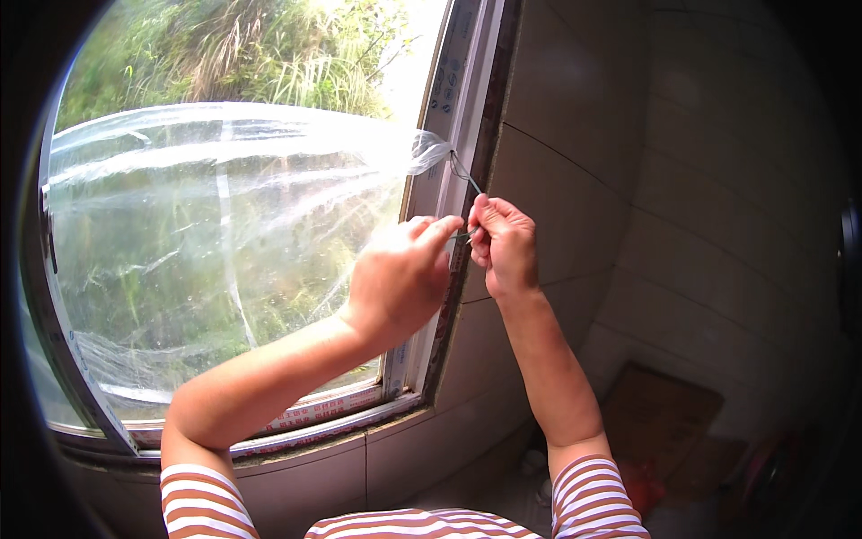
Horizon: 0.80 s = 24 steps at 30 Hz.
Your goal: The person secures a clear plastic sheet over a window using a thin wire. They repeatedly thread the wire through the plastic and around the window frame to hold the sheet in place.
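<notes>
A thin dark cord [472, 182] runs up from my hands to the gathered corner of a clear plastic sheet [224, 216]. The sheet spans the lower part of the window, and its bunched corner is tied by the cord at the right side of the frame. My right hand [507, 242] pinches the cord between thumb and fingers, keeping it taut below the corner. Close beside it, my left hand [401, 269] has its fingertips closed at another length of the same cord, in front of the frame's right side.
The metal window frame [449, 108] has printed protective film along it. Greenery stands outside. Tiled wall [566, 180] lies right of the window, in shadow. On the dim floor at lower right is a flat brown board [664, 400], with a reddish item [639, 481] near it.
</notes>
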Motion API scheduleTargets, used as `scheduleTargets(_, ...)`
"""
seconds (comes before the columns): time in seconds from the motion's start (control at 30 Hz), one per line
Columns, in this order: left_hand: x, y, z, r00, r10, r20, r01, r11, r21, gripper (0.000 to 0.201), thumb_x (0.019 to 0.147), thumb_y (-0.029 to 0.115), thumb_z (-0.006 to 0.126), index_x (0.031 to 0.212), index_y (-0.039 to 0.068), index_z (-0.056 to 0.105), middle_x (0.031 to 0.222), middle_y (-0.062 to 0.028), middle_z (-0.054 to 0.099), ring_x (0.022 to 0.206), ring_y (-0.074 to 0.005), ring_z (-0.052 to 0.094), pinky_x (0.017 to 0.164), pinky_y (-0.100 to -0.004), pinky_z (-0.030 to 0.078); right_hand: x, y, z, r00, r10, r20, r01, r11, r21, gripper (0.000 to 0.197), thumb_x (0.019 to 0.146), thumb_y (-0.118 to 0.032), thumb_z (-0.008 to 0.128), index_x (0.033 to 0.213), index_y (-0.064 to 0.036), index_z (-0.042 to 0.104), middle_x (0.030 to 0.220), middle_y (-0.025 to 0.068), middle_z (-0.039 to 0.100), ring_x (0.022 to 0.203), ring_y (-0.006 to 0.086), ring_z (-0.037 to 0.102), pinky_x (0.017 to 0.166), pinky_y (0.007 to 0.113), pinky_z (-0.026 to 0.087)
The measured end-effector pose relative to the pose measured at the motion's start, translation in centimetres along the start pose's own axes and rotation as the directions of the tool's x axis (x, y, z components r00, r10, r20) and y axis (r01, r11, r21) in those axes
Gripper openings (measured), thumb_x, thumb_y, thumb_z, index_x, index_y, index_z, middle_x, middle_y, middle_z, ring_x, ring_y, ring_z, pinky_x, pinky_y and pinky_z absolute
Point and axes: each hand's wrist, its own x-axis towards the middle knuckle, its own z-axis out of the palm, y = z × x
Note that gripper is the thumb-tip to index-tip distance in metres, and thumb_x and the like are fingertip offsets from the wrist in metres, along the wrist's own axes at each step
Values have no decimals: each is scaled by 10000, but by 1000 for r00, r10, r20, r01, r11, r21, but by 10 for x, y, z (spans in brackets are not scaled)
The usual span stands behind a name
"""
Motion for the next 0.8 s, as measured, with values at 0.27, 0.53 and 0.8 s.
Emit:
scheduleTargets(0.27, -120, 62, 47, 866, 478, 144, -430, 861, -272, 471, 681, 141, 592, 1150, 107, 604, 1132, -69, 565, 1005, -216, 538, 864, -385, 403, 20, -7, -4, 954, -101, -281, 165, 963, 215, 248, 889, -210, 551, 674, -104, 485, 566, -18, 445, 441, 54, 332, 391, 210, 232)
scheduleTargets(0.53, -182, 93, 81, 905, 308, 294, -52, 765, -642, 491, 654, -8, 640, 1133, 76, 572, 1176, -111, 543, 1051, -284, 514, 907, -406, 398, 23, -6, 1, 936, -123, -331, 205, 953, 225, 247, 901, -202, 531, 678, -99, 499, 584, -14, 471, 455, 52, 362, 391, 202, 238)
scheduleTargets(0.8, -177, 100, 78, 983, 118, 140, -21, 831, -556, 566, 646, -51, 610, 1199, 50, 549, 1220, -138, 509, 1113, -321, 488, 935, -415, 408, 16, 1, 3, 932, -152, -330, 221, 958, 182, 233, 901, -190, 525, 689, -93, 515, 591, -14, 477, 480, 48, 389, 395, 197, 240)
